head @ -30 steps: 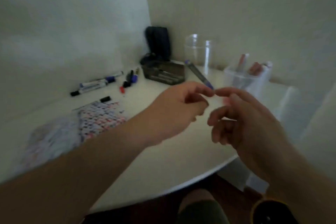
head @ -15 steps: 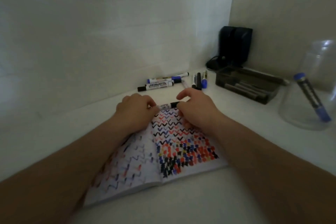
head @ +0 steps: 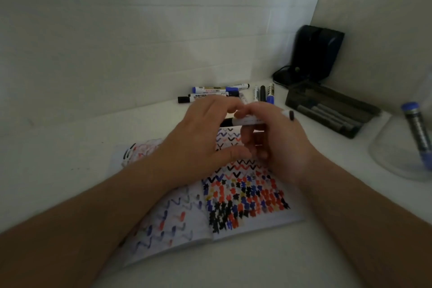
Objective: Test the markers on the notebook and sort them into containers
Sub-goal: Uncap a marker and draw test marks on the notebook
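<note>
Both hands (head: 203, 138) (head: 275, 145) curled round one marker (head: 247, 121) above open notebook (head: 245, 196), black cap end (head: 291, 115) jutting right. Risk: sudden cap release, tip smearing skin. Clear jar (head: 397, 161) well apart, right.

Both forearms are reaching forward from the lower corners and converging toward the middle. The left hand (head: 201, 138) is lying with its back up, fingers curling over to the right and thumb stretching low toward the other hand. The right hand (head: 275, 142) is sitting just beside it, back turned to the right, fingers curling inward toward the left hand. The two hands are meeting at the fingertips, and both are pinching the same marker (head: 247, 121), which is lying roughly level between them. The right thumb is almost touching the left thumb below. Both wrists are held fairly straight.
</note>
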The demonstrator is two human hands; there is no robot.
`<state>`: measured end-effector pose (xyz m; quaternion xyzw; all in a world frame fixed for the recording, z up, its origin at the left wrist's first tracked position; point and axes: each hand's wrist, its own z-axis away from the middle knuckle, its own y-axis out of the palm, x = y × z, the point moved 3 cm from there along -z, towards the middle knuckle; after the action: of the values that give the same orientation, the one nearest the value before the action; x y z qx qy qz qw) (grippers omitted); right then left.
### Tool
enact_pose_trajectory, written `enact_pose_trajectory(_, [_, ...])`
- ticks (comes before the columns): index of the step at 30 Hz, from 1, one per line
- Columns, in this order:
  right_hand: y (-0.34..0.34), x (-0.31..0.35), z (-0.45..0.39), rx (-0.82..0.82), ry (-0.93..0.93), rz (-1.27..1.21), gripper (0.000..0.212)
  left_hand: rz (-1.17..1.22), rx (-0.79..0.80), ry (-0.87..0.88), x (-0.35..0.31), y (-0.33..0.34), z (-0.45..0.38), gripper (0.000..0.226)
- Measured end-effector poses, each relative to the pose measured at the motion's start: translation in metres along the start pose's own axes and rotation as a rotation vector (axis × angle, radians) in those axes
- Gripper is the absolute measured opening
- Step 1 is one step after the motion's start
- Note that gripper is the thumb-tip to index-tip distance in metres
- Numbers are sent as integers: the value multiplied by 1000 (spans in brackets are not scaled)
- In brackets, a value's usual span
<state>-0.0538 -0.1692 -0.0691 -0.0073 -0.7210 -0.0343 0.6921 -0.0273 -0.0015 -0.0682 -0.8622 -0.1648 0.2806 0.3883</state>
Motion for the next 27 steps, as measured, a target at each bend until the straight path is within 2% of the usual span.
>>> enact_pose_trajectory(2, [2, 1, 1, 77, 50, -162, 15, -29, 56, -8, 2, 2, 0, 60])
enact_pose_trajectory(4, [4, 3, 1, 96, 68, -231, 8, -43, 86, -17, 2, 3, -2, 40])
enact_pose_trajectory(6, [6, 2, 1, 94, 53, -213, 7, -18, 113, -48, 1, 3, -2, 25])
enact_pose_trajectory(8, [8, 2, 3, 82, 1, -159, 7, -61, 124, -52, 0, 4, -1, 22])
enact_pose_trajectory(13, [9, 3, 3, 59, -137, -111, 11, -86, 148, -27, -4, 3, 2, 22])
enact_pose_trajectory(17, [3, 1, 4, 120, -106, -148, 22, -3, 227, -43, 3, 1, -1, 24])
enact_pose_trajectory(22, [-20, 17, 2, 236, -34, -276, 33, 109, 402, -267, 14, 1, 0, 63])
enact_pose_trajectory(24, [-32, 27, 3, 366, 1, -366, 33, 132, 480, -311, 17, 1, 1, 64])
enact_pose_trajectory(27, [-29, 38, 8, 633, 87, -569, 26, 43, 645, -238, 13, 3, 3, 55])
